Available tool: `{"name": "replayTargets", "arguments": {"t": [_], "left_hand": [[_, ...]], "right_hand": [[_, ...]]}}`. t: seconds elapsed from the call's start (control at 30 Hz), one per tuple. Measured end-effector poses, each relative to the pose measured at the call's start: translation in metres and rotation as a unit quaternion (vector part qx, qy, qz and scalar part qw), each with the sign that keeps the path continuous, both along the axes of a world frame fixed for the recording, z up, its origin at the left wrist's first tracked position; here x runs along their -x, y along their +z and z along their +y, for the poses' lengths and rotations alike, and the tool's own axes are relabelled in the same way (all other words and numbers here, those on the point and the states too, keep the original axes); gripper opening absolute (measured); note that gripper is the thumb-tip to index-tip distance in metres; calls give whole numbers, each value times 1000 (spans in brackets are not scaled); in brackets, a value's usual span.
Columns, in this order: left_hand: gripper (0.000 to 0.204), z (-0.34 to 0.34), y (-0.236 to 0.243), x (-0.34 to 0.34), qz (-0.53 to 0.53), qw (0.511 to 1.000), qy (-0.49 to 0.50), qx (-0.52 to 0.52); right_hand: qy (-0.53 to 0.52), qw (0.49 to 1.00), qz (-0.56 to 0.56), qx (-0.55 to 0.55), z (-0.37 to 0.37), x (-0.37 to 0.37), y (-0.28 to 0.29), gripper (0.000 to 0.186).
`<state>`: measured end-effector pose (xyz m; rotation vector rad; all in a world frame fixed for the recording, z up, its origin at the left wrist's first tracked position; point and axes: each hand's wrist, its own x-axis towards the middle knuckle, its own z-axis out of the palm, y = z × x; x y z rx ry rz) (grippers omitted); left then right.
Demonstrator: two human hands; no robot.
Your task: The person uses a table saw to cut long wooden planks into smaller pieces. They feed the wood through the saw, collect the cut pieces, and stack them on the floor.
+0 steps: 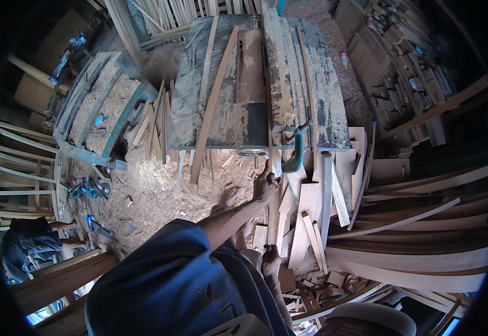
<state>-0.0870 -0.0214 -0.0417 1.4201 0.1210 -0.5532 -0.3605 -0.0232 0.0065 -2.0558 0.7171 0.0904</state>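
Note:
A long, narrow wooden strip [273, 215] runs lengthwise away from me onto the sawdust-covered saw table [221, 123], beside the pale wooden fence [280, 73]. My left hand [264, 188] is closed on the strip just in front of the table's near edge. Closer to my body, my right hand [270, 256] grips the strip's near end; its fingers are small and dark in the picture. A green clamp [298, 148] sits on the fence just right of the strip. Below the table edge is a handwheel [253, 152], left of the strip.
Another wooden strip [216, 106] lies slantwise on the table, overhanging its near edge. Offcut boards [307, 215] lean at the right, near long curved planks [417, 257]. Sawdust and scraps cover the floor [160, 185]. Another person [28, 243] is low down at the far left.

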Motion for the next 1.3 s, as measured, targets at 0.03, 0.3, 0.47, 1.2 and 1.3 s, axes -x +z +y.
{"name": "replayTargets", "arguments": {"t": [0.03,0.3,0.47,1.2,1.3], "left_hand": [[74,-2,-3,-6,-1,1000,6,30],[60,-9,-29,-51,85,971,45,220],[62,-10,-21,-52,84,966,46,241],[45,88,107,213,-1,777,-622,99],[62,37,173,178,10,813,-545,206]], "right_hand": [[6,1000,0,0,-1,-6,0,23],[-8,999,-46,0,-7,-44,-5,22],[-35,999,-27,-22,-5,-47,-2,20],[-164,985,43,41,29,255,43,14],[-149,976,-89,133,2,226,53,16]]}}
